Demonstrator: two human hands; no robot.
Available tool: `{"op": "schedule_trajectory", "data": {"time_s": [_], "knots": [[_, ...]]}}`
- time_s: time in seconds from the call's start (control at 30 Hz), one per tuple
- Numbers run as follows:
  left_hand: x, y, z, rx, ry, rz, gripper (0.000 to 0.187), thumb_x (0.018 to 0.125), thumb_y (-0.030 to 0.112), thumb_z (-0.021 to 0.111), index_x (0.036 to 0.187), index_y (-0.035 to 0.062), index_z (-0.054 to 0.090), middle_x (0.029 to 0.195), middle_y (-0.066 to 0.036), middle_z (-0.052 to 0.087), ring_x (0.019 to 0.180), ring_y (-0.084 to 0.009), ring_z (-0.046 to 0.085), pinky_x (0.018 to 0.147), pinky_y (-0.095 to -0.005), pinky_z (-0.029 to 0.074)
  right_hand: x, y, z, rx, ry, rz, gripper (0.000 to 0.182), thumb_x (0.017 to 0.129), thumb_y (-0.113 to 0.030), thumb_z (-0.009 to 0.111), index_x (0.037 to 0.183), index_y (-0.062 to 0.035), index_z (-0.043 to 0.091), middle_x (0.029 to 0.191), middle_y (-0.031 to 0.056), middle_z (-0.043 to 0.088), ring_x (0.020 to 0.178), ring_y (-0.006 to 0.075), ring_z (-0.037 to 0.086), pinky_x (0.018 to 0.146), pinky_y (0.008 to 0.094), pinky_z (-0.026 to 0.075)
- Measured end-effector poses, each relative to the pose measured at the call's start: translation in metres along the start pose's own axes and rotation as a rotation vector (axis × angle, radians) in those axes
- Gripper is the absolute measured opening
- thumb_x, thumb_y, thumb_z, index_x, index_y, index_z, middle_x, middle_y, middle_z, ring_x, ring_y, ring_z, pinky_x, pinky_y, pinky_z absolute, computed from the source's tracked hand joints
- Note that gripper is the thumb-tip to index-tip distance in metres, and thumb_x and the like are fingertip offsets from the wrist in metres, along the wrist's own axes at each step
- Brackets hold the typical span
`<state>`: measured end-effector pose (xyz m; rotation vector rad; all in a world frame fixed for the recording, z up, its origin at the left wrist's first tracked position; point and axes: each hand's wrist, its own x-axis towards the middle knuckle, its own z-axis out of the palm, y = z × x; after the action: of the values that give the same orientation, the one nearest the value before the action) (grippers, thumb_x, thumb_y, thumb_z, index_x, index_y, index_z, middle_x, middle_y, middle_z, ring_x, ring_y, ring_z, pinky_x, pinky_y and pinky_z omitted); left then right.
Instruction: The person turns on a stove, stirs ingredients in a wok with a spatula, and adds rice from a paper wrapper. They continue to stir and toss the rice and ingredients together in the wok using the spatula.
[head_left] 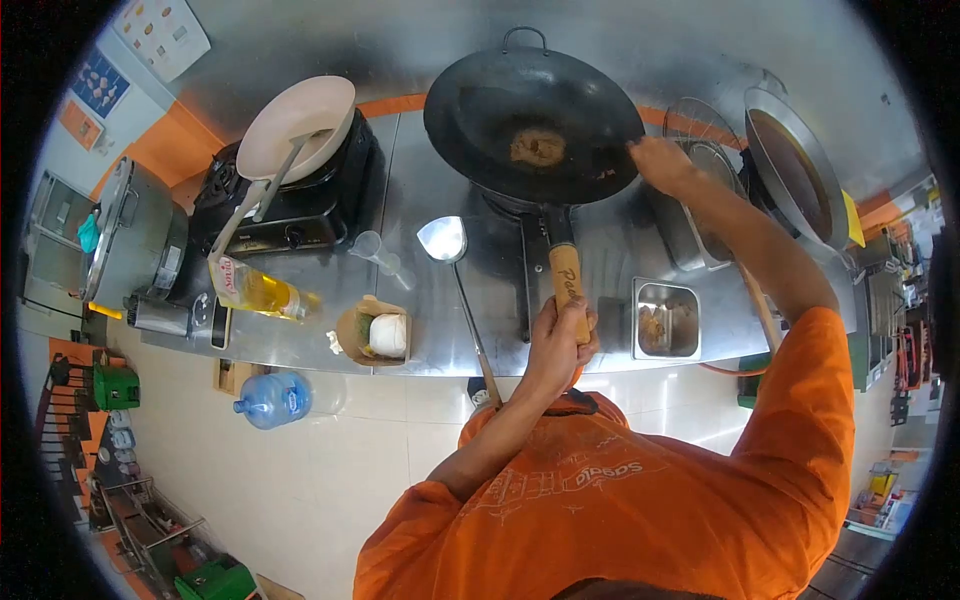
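My left hand (560, 345) is wrapped round the wooden handle (566, 280) of a black wok (480, 140). The wok sits tilted over a burner on the steel counter, with a small brownish patch (538, 147) at its bottom. At the wok's right rim is my right hand (662, 165), its fingers closed together. Whether they pinch the rim or some small thing is hidden. Left of the wok handle lies a long-handled metal wok spatula (443, 240), its handle reaching past the counter's front edge. A small steel container (667, 320) with brownish contents stands right of the handle.
A pale pan (296, 130) with a spatula rests on a black portable stove (300, 200) at left. Nearby are an oil bottle (262, 292), a clear cup (368, 246) and a cardboard box (350, 330). At right stand wire strainers (697, 120) and a large metal pan (795, 170).
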<state>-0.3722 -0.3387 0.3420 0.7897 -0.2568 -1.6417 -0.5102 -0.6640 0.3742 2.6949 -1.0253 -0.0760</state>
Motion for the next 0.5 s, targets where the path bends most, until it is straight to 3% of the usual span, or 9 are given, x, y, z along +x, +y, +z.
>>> {"op": "schedule_trajectory", "data": {"time_s": [0.13,0.23,0.33,0.43,0.5], "knots": [[0.002,0.0,0.0,-0.008,0.004,0.017,0.022,0.098,0.025,0.05,0.103,0.0055,0.041,0.08,-0.004,0.048,0.049,-0.0087,0.04,0.041,-0.0228,0.026,-0.002,0.005,-0.002,-0.055,-0.1,-0.025,0.021,0.085,-0.006,0.055,0.104,0.0003,0.062,0.092,0.0229,0.066,0.089,0.0387,0.067,0.073,0.0471,0.056],[0.002,0.0,-0.002,0.006,-0.011,0.008,0.021,0.099,0.025,0.049,0.103,0.0057,0.041,0.08,-0.004,0.049,0.049,-0.0086,0.04,0.041,-0.0228,0.026,0.004,0.004,-0.015,0.032,0.048,-0.032,0.021,0.085,-0.007,0.056,0.104,0.0006,0.061,0.092,0.0232,0.065,0.09,0.0387,0.066,0.074,0.0471,0.056],[0.003,-0.002,-0.001,-0.017,-0.004,0.011,0.021,0.099,0.025,0.048,0.102,0.0061,0.04,0.08,-0.004,0.049,0.049,-0.0085,0.04,0.041,-0.023,0.027,0.002,0.004,-0.005,-0.009,-0.07,0.009,0.021,0.085,-0.006,0.056,0.105,0.0014,0.06,0.093,0.0239,0.065,0.09,0.0393,0.066,0.075,0.0469,0.055],[0.0,0.004,0.003,0.0,-0.007,0.007,0.02,0.099,0.024,0.048,0.102,0.0064,0.039,0.079,-0.004,0.048,0.049,-0.0085,0.041,0.041,-0.0232,0.027,0.007,0.01,-0.006,0.122,0.044,-0.014,0.018,0.085,-0.004,0.055,0.101,0.0025,0.061,0.094,0.0248,0.065,0.09,0.0399,0.066,0.075,0.0464,0.056],[0.003,0.0,0.0,-0.009,-0.013,0.016,0.02,0.099,0.024,0.048,0.102,0.0064,0.039,0.078,-0.004,0.048,0.049,-0.0085,0.041,0.041,-0.0232,0.027,0.003,0.01,0.002,0.069,-0.04,-0.035,0.019,0.085,-0.003,0.056,0.102,0.0028,0.061,0.093,0.0251,0.065,0.089,0.0404,0.066,0.074,0.0469,0.055]]}}
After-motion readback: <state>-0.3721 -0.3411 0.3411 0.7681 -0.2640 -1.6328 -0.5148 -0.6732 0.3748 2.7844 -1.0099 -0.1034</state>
